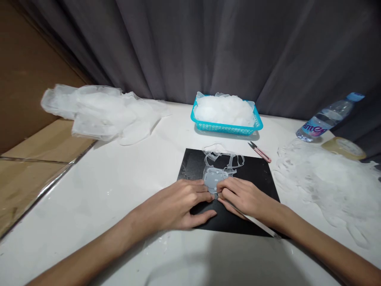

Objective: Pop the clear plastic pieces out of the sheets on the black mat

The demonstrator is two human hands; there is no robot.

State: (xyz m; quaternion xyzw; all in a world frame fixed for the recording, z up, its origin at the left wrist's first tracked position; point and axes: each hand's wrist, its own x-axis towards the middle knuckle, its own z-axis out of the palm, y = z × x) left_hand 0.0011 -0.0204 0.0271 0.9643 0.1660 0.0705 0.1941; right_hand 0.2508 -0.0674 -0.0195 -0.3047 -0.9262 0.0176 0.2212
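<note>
A translucent grey-white plastic piece (212, 179), flat with rounded corners and small markings, lies on a black mat (256, 171). Thin, frilly clear offcuts (235, 160) spread from its far side. My left hand (187, 198) rests on the mat with fingers stretched out, their tips pressing the piece's left and near edge; the thumb is apart. Closed at the piece's near right corner, my right hand (242, 194) grips a slim, pale, straight tool (262, 226) whose rear end slants toward me. The tool's tip is hidden by my fingers, so its kind is unclear.
Beyond the mat stands a turquoise basket (226, 128) of white, fluffy-looking material. Pink-handled thread snips (260, 152) lie by the mat's far right corner. Clear plastic heaps (110, 113) sit left and right. A water bottle (327, 119) and tape roll (343, 147) are at right.
</note>
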